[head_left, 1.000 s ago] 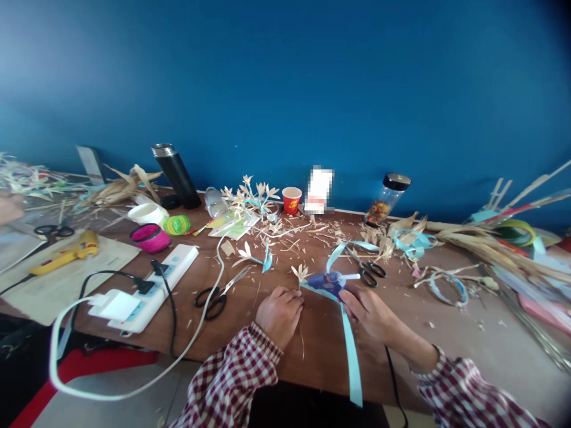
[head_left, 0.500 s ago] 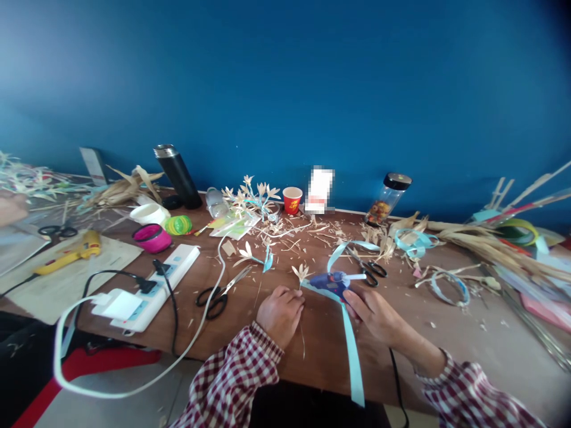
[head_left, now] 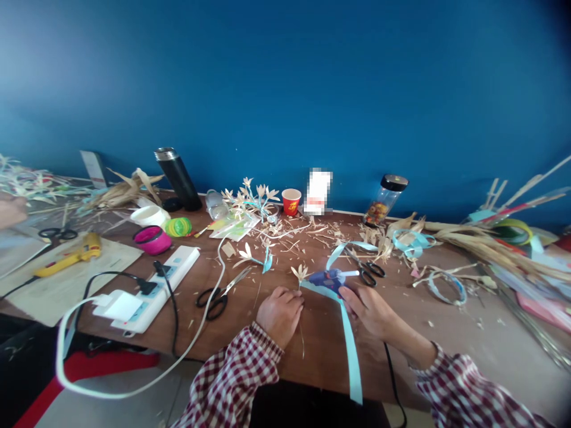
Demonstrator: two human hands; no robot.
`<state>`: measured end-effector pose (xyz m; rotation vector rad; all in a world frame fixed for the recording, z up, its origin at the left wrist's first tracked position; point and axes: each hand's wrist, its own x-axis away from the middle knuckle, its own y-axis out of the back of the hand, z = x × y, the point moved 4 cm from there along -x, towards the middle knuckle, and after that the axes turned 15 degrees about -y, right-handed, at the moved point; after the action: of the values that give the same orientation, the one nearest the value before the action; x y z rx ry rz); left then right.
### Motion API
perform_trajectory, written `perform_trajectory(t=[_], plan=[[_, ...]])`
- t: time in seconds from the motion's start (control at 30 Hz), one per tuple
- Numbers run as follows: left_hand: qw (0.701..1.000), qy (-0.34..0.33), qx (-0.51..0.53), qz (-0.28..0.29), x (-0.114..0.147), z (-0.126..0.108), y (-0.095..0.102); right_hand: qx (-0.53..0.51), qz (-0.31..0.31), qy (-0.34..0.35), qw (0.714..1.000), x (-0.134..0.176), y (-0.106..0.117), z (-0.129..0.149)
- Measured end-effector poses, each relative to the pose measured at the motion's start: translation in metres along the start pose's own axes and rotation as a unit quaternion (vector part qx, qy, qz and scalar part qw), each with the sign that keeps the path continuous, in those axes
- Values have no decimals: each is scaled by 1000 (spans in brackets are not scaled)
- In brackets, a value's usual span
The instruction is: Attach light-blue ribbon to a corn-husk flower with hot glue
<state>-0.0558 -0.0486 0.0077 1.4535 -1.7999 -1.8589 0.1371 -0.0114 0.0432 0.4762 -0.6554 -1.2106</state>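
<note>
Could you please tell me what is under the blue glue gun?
A light-blue ribbon shows along the lower edge of the blue glue gun, running from the pale flower toward the right hand. Whatever the gun's body covers cannot be seen.

Brown table [head_left: 323, 339], black-handled scissors [head_left: 220, 293], white power strip [head_left: 156, 295], red paper cup [head_left: 291, 203], scattered scraps [head_left: 328, 229], probably dried husk

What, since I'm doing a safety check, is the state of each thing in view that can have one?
Blue glue gun: held in right hand, glue stick protruding, heat unknown
Pale flower: held in left hand
Light-blue strip: one end loose
Yellow glue gun: lying unheld
Power strip: plugs inserted; whether live, unclear
Scissors beside power strip: lying unheld
Black flask: apparently uncapped
Clear jar: black lid on
Red cup: upright, open-topped
</note>
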Motion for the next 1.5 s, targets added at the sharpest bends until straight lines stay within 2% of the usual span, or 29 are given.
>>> perform_trajectory(t=[0.4,0.63,0.83,1.03,1.5], plan=[[1000,-1,-3,4,-2,-1,2,8,10,2,1000,1,-1,-4],[1000,1,1,8,1,1,-1,14,-8,5,1000,-1,-2,-6],[1000,3,2,10,2,1,-1,31,-30,36,998,-1,0,-2],[1000,6,1,6,0,-1,1,6,14,0,1000,1,-1,-2],[1000,1,-14,-5,-2,-3,3,-5,21,-5,1000,11,0,2]])
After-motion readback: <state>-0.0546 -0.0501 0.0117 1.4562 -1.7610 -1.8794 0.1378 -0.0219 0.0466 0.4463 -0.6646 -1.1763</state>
